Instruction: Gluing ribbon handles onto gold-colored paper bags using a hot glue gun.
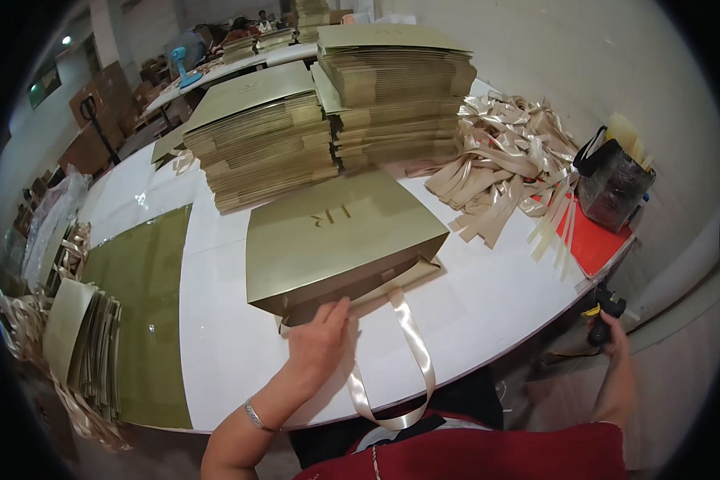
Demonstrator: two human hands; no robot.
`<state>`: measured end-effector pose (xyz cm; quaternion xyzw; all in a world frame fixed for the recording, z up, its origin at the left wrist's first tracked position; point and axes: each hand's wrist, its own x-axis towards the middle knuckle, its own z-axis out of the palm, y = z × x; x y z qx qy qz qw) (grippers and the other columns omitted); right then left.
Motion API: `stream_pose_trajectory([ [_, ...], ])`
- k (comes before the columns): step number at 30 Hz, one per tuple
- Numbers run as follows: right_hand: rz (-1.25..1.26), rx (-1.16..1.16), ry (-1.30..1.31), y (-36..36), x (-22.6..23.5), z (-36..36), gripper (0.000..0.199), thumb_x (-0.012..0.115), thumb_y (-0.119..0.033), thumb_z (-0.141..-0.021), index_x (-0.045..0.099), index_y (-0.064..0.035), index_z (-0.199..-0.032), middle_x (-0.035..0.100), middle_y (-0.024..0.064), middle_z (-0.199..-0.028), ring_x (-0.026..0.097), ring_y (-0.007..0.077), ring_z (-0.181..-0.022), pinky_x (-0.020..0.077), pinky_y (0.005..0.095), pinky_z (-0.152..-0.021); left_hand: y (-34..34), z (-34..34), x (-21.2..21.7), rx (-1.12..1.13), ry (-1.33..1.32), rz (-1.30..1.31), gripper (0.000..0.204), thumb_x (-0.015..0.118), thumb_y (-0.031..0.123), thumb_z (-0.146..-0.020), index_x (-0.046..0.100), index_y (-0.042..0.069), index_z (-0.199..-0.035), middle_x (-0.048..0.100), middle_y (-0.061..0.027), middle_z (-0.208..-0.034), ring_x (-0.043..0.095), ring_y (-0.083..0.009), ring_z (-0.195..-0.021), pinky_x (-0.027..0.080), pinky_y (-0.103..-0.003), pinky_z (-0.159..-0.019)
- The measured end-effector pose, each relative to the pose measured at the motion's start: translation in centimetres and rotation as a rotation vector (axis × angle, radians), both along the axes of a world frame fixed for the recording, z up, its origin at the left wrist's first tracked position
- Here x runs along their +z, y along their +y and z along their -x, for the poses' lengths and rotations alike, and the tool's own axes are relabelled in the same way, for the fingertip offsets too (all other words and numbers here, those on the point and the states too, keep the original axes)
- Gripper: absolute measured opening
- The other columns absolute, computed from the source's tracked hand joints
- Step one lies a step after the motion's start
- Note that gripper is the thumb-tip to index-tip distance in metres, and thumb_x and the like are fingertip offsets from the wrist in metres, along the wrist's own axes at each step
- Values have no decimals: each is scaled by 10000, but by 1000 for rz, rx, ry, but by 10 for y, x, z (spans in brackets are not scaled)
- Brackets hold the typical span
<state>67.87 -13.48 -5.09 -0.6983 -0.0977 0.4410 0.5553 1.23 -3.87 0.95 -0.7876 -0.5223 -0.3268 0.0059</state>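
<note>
A gold-green paper gift bag (344,240) lies flat on the white table, its mouth toward me. A cream satin ribbon handle (412,328) loops from the mouth's lower edge over the table's front edge. My left hand (320,340) is closed at the near edge of the bag's mouth, fingertips pressed on the rim; what lies under the fingers is hidden. Off the table's right end, my right hand (614,338) grips a black glue gun (604,316) with a yellow trigger.
Tall stacks of flat gold bags (256,144) stand behind. Loose satin ribbons (504,156) heap at the right, beside a dark container (614,184) of pale sticks on a red sheet (588,240). An olive mat (144,320) and upright bags (84,340) occupy the left.
</note>
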Motion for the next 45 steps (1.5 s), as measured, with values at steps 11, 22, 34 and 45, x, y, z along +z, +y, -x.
stream_pose_trajectory([
  [11, -463, -190, -200, 3, 22, 128, 593, 583, 14, -719, 481, -12, -1302, 604, 93, -1158, 578, 197, -1045, 446, 316, -939, -18, -51, -14, -181, 357, 83, 375, 563, 76, -807, 561, 135, -1177, 543, -79, -843, 636, -211, -562, 501, -332, -462],
  [22, -304, 967, 276, 15, 93, 347, 508, 683, 30, -701, 518, 36, -1181, 613, 144, -1083, 633, 235, -978, 553, 358, -848, -18, -61, -15, -71, 354, 204, 508, 571, 58, -808, 530, 208, -1291, 525, -162, -962, 636, -277, -575, 511, -385, -486],
  [34, -313, 920, 172, 27, 91, 355, 455, 703, 22, -703, 544, 18, -1129, 636, 97, -964, 642, 185, -874, 557, 316, -685, -20, -61, -12, -66, 334, 165, 433, 583, 58, -782, 577, 106, -1212, 528, -145, -907, 639, -262, -576, 529, -352, -496],
  [45, -225, 1013, 137, 28, 92, 355, 516, 691, 13, -681, 533, 6, -1172, 633, 110, -1045, 630, 192, -950, 525, 320, -819, -24, 25, -3, -64, 178, -17, 199, 592, 26, -708, 637, 93, -890, 590, -42, -859, 635, -205, -644, 513, -326, -523],
])
